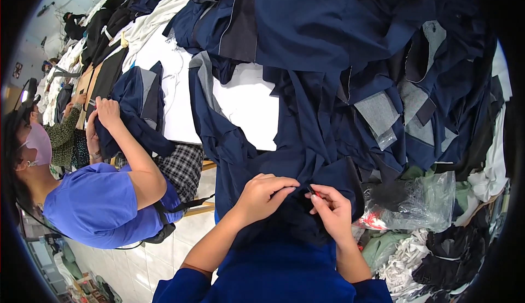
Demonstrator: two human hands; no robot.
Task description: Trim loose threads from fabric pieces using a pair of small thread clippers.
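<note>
A dark navy garment (295,163) lies across the table's near edge and hangs down over my lap. My left hand (261,198) is closed, thumb and forefinger pinched together at a fold of this cloth. Just to its right, my right hand (333,210) grips a small red-and-black hand tool (314,191) between thumb and fingers. Its dark tip points toward the left fingertips, against the cloth. The tool is small and partly covered, so its exact kind does not show. Any thread between the hands is too fine to see.
Navy garments with grey facings (377,111) pile up across the white table (249,103). At left, a masked person in a blue shirt (101,204) handles dark cloth (128,111). A clear plastic bag (421,202) and white scraps (404,264) lie at right.
</note>
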